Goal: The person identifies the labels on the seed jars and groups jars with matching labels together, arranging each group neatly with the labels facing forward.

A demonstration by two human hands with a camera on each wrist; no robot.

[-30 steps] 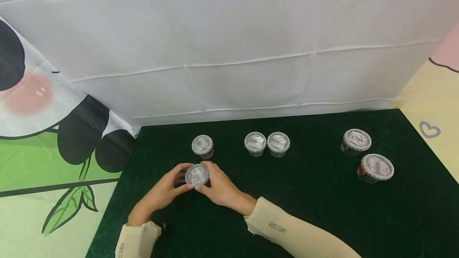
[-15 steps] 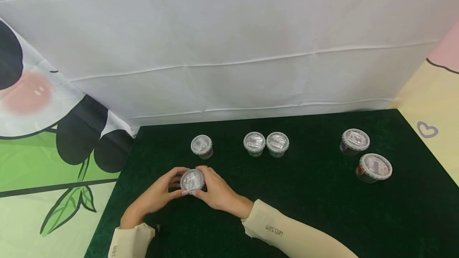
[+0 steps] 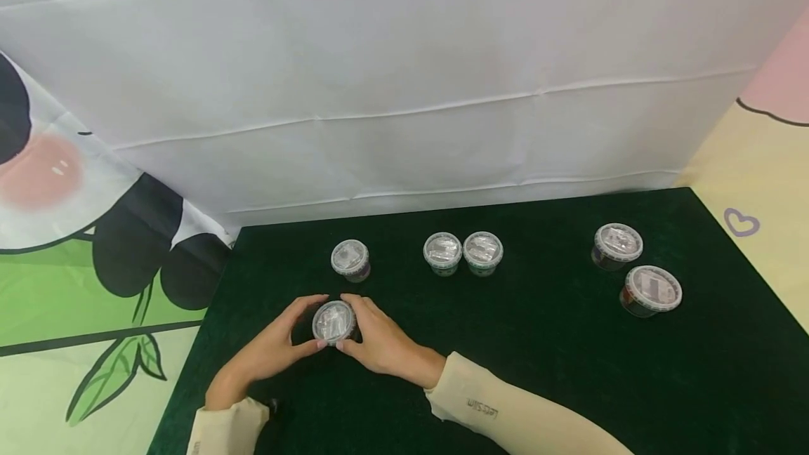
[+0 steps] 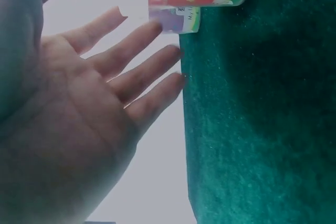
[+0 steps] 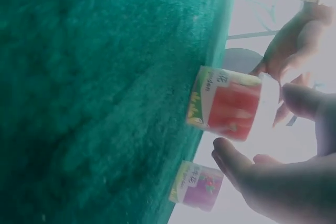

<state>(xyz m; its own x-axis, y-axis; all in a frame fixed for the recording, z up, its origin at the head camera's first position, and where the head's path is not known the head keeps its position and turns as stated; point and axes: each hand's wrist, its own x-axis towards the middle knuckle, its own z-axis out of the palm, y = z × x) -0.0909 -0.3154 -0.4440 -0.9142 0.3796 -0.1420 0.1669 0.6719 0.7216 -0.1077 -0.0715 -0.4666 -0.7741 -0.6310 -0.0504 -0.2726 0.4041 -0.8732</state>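
In the head view a small round lidded tub (image 3: pixel 333 322) stands upright at the left of the green table, between both hands. Its sides show red through the clear wall in the right wrist view. My left hand (image 3: pixel 268 346) curves beside its left side, thumb tip by the lid's near edge; the left wrist view shows the fingers (image 4: pixel 144 74) spread and fairly straight, apart from the tub. From the other side my right hand (image 3: pixel 382 343) arches round it, thumb and fingertips close to the lid; the right wrist view shows a gap between index finger and wall.
Behind the red tub stands a purple tub (image 5: pixel 201 187). Two lidded tubs, one left (image 3: pixel 442 253) and one right (image 3: pixel 483 253), stand side by side at the back middle. Another pair, a farther tub (image 3: pixel 618 244) and a nearer tub (image 3: pixel 651 290), is at the right. A white cloth wall (image 3: pixel 404 125) rises behind.
The red tub and both hands have shifted towards the person and slightly left. My left fingers have moved away from the tub's side. The other tubs stay in place as the view shifts slightly.
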